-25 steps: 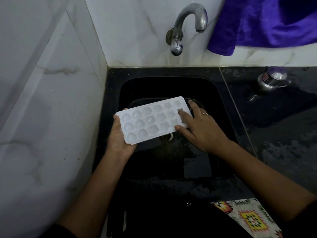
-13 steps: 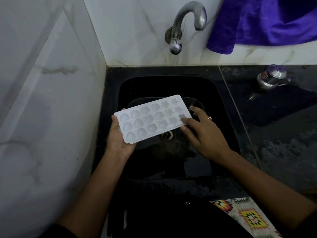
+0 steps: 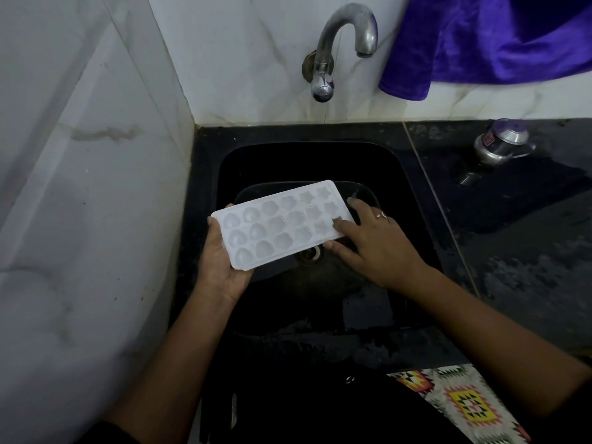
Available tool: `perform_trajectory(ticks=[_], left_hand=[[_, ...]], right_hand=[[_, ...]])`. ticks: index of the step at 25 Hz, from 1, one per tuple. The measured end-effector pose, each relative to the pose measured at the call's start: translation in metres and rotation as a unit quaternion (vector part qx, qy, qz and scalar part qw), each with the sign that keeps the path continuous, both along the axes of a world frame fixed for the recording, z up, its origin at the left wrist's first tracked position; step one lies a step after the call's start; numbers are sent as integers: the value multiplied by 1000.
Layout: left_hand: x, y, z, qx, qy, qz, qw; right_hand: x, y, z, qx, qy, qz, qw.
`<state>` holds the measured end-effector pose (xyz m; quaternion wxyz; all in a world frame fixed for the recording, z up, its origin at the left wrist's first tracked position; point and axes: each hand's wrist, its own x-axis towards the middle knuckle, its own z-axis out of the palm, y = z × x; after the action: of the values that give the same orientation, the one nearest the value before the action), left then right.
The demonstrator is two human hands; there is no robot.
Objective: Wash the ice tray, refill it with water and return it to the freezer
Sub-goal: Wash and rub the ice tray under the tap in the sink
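A white plastic ice tray (image 3: 282,222) with heart, shell and star shaped cups is held level over the black sink (image 3: 394,174), cups facing up. My left hand (image 3: 221,264) grips its near left end from below. My right hand (image 3: 374,245) rests at the tray's right end, with fingertips on the star cups and the thumb under the edge. A ring sits on one finger. The steel tap (image 3: 339,43) on the back wall shows no running water.
A dark dish (image 3: 365,193) lies in the sink under the tray, and the drain (image 3: 312,253) shows just below it. A steel vessel (image 3: 499,145) stands on the black counter at right. Purple cloth (image 3: 499,40) hangs at top right. White marble walls close the left and back.
My right hand's fingers slid over the star cups at the tray's right end, off to the edge and back on. The tray stays in the same place in my left hand.
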<state>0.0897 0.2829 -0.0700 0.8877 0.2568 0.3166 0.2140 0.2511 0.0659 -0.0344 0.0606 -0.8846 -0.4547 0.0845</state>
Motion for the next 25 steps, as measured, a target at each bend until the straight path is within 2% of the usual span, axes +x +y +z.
perform_trajectory(ticks=[1, 3, 4, 5, 6, 7, 8, 9, 10, 11, 13, 14, 15, 16, 18, 19, 20, 23, 25], left_hand=[[-1, 3, 0, -1, -7, 5, 1000], [0, 1, 2, -9, -12, -8, 1000], [1, -4, 2, -9, -5, -20, 1000], [2, -8, 3, -3, 2, -31, 999], [3, -11, 2, 4, 9, -40, 999], [3, -12, 0, 9, 10, -41, 999], [3, -10, 0, 11, 8, -34, 999], [2, -6, 0, 10, 3, -20, 1000], [0, -2, 1, 7, -5, -7, 1000], [0, 1, 2, 3, -11, -1, 1000], [1, -1, 4, -6, -12, -10, 1000], [2, -4, 4, -10, -6, -16, 1000], [3, -8, 5, -9, 2, -24, 1000], [4, -10, 4, -4, 11, -30, 999], [3, -10, 2, 3, 17, -29, 999], [2, -7, 0, 2, 15, -21, 1000], [1, -4, -2, -1, 10, -11, 1000], [1, 1, -3, -8, -5, 5, 1000], [2, 3, -6, -6, -1, 12, 1000]], right_hand=[[0, -1, 0, 29, 75, -18, 997], [5, -6, 4, 71, 241, -78, 965], [8, -7, 6, 74, 274, -104, 953], [10, -6, 7, 62, 266, -117, 955], [9, -6, 8, 31, 207, -107, 972], [7, -5, 5, -4, 109, -82, 991], [2, -4, 0, -31, 27, -48, 998], [-1, -4, -3, -32, -12, -19, 999], [-2, -4, -5, -26, 2, -11, 1000], [-1, -4, -3, -1, 68, -26, 997], [4, -4, 5, 56, 247, -91, 963], [6, -4, 7, 62, 282, -114, 951], [8, -3, 8, 49, 271, -122, 953], [9, -3, 9, 16, 219, -117, 969], [2, -2, 4, -45, 45, -67, 996], [-2, -2, 2, -52, -2, -39, 998], [-5, -3, 0, -47, 1, -29, 998], [-13, -3, -2, 63, 118, -62, 989], [-18, -3, -3, 107, 103, -63, 987]])
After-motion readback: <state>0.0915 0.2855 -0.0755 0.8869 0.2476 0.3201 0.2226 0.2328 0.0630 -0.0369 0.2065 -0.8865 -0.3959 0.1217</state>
